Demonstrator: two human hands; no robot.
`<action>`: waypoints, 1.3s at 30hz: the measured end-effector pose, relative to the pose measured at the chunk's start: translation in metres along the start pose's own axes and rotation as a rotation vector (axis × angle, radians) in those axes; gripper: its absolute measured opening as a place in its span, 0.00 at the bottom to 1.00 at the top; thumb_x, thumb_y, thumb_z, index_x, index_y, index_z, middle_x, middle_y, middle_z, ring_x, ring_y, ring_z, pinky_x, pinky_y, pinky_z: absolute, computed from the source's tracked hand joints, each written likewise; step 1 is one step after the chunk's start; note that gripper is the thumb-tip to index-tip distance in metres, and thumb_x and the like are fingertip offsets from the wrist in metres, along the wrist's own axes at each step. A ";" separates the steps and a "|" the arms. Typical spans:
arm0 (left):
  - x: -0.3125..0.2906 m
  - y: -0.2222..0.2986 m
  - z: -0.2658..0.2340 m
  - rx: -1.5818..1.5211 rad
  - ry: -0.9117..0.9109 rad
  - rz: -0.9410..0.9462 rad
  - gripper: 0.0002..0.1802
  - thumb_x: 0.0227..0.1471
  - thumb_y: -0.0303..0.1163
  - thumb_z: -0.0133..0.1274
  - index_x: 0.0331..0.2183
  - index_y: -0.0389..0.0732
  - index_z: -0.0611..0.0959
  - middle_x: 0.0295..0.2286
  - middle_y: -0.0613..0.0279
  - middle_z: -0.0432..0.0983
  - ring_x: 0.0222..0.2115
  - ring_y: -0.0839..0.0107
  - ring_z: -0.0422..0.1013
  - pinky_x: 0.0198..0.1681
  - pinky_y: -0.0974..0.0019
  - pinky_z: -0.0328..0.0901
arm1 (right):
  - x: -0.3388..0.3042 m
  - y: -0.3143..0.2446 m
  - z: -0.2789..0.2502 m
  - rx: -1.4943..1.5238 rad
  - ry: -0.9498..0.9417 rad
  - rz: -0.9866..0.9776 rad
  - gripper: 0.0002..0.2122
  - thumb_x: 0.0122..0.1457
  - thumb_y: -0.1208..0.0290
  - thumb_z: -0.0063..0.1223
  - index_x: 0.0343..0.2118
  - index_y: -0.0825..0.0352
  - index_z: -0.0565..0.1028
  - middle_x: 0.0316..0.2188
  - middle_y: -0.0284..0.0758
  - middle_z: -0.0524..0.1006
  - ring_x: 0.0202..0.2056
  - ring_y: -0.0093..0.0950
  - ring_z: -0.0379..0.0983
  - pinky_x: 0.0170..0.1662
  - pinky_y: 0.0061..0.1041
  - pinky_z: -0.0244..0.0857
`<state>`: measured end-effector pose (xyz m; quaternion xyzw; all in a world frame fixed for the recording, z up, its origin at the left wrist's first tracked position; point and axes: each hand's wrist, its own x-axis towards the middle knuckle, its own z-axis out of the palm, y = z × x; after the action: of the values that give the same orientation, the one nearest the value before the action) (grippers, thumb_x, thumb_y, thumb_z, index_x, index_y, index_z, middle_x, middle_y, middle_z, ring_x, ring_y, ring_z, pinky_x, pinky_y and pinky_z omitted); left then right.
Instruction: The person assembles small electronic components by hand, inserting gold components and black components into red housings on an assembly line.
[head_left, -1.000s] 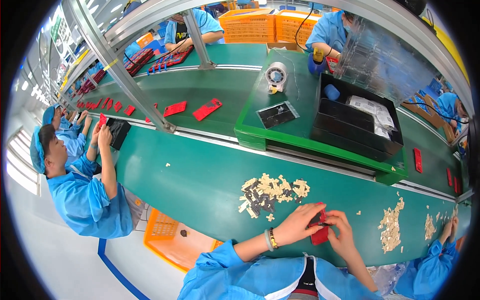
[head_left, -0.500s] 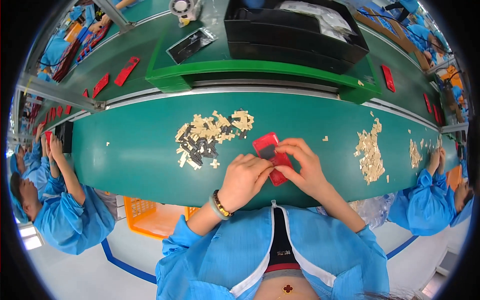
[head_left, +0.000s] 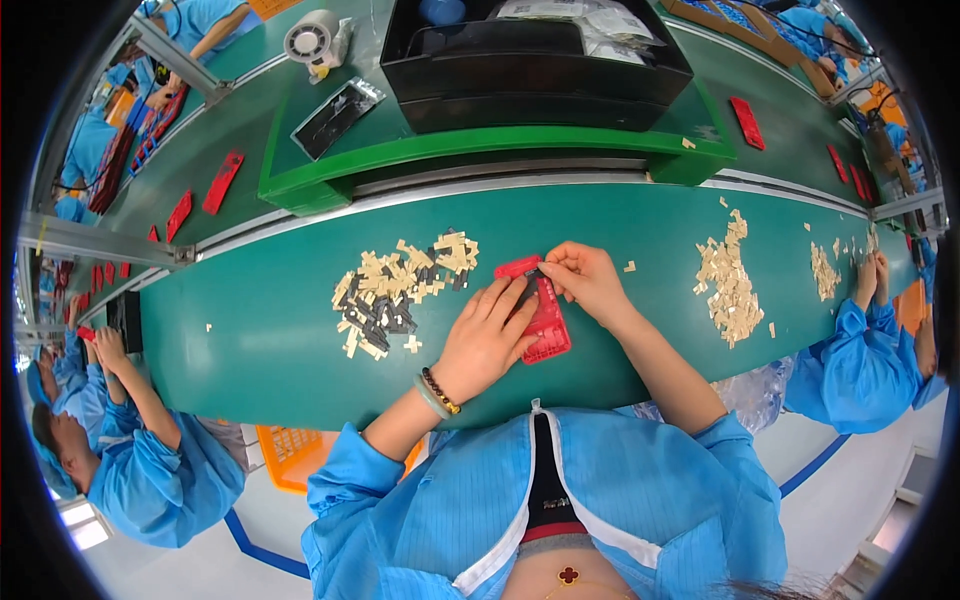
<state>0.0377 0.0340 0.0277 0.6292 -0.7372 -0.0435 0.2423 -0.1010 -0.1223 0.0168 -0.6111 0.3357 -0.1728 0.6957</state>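
Left hand (head_left: 484, 338) now spread, red case (head_left: 546, 335) (beneath)

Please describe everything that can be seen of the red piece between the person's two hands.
The red piece is flat and roughly rectangular, plastic-looking, with moulded detail at its near end. A dark patch shows in its far half, partly hidden by fingers. Its long side runs away from the person, the far end slanting slightly left. The left hand lies over part of its left side; fingertips of the right hand are at its far right edge. It is over the green tabletop; whether it rests flat there is unclear.
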 end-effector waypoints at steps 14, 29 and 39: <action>0.005 0.004 0.020 0.114 0.113 -0.080 0.27 0.44 0.39 0.59 0.44 0.31 0.76 0.45 0.48 0.68 0.49 0.53 0.64 0.49 0.57 0.65 | 0.017 0.011 0.023 -0.200 0.163 -0.050 0.05 0.56 0.77 0.55 0.27 0.72 0.74 0.17 0.28 0.74 0.17 0.13 0.65 0.20 0.15 0.58; 0.005 0.002 0.019 0.082 0.111 -0.098 0.28 0.44 0.40 0.59 0.44 0.31 0.76 0.47 0.48 0.66 0.49 0.53 0.63 0.49 0.57 0.65 | 0.014 0.012 0.029 -0.482 0.262 -0.137 0.04 0.53 0.77 0.58 0.25 0.73 0.76 0.15 0.28 0.74 0.17 0.12 0.64 0.19 0.15 0.57; 0.009 -0.005 0.013 -0.015 0.083 -0.094 0.27 0.42 0.38 0.60 0.42 0.32 0.74 0.46 0.46 0.65 0.47 0.51 0.62 0.51 0.53 0.59 | 0.010 -0.001 0.034 -0.505 0.290 -0.131 0.05 0.51 0.72 0.58 0.24 0.68 0.77 0.15 0.35 0.75 0.16 0.26 0.72 0.22 0.24 0.64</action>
<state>0.0363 0.0210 0.0177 0.6625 -0.6959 -0.0340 0.2752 -0.0708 -0.1041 0.0161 -0.7541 0.4238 -0.2140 0.4537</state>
